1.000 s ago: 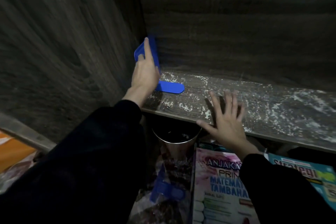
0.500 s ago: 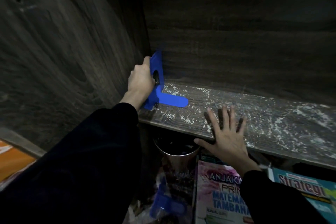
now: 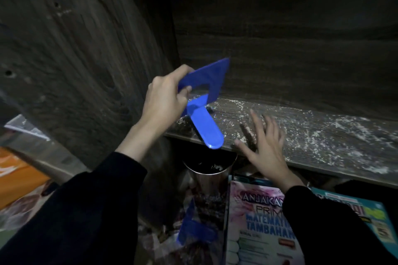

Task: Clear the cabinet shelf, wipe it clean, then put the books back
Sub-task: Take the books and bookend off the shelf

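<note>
With the left hand (image 3: 165,97), grips a blue bookend (image 3: 204,127), fingers and thumb curled tight round its flat upright part. Holds it tilted, long tongue pointing down toward the front edge of the cabinet shelf (image 3: 323,135). Hard to tell if the tongue touches the wood.

With the right hand (image 3: 267,148), reaches out just right of the bookend's tip, fingers straight and spread wide, holding nothing. Lies over the shelf's front edge, a bit blurry, so cannot say if pressing down.

Beyond the right hand and off to its right, shows white dust (image 3: 336,133) all over the dark wood shelf.

Below the right hand, shows a book (image 3: 258,226) with the words "ANJAKAN", "PRIM", "MATEMATI" and "TAMBAHAN". Right of the dark sleeve (image 3: 323,232), shows a teal book (image 3: 375,218), writing too blurry to read.

Below the bookend, shows a shiny metal cup (image 3: 209,176) with dark bits inside. Lower still, shows a second blue bookend (image 3: 193,232). Far left of the left hand, shows something orange (image 3: 17,174).
</note>
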